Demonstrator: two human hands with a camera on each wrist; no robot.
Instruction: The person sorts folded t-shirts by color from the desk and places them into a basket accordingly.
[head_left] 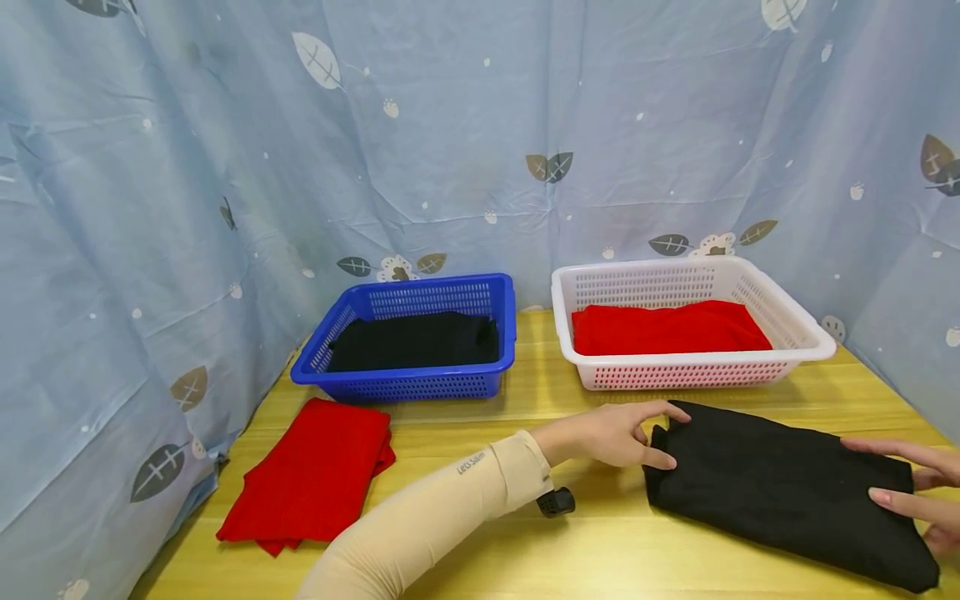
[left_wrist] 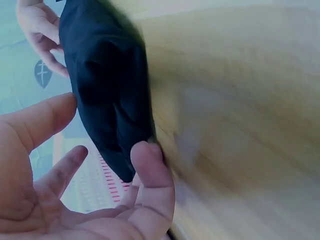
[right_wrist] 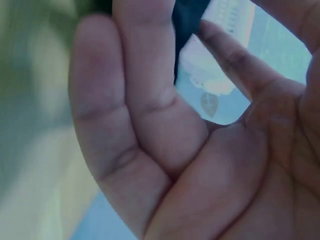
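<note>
A folded black garment [head_left: 780, 483] lies slantwise at the right of the table, a hand at each end. My left hand [head_left: 618, 435] grips its left end, thumb and index finger on the cloth. The left wrist view has that hand's curled fingers [left_wrist: 150, 165] at the garment's edge [left_wrist: 112, 85]. At the other end my right hand [head_left: 926, 487] holds the cloth, thumb and index finger on top, other fingers bent at the edge. Curled fingers of the right hand [right_wrist: 150, 100] fill much of the right wrist view and cover most of the black cloth there.
A blue basket [head_left: 412, 383] with black cloth [head_left: 412, 342] stands at the back left. To its right is a white basket [head_left: 690, 361] with red cloth [head_left: 667, 329]. A folded red garment [head_left: 315, 475] lies at the left. Patterned curtains [head_left: 450, 150] surround the wooden table [head_left: 585, 558].
</note>
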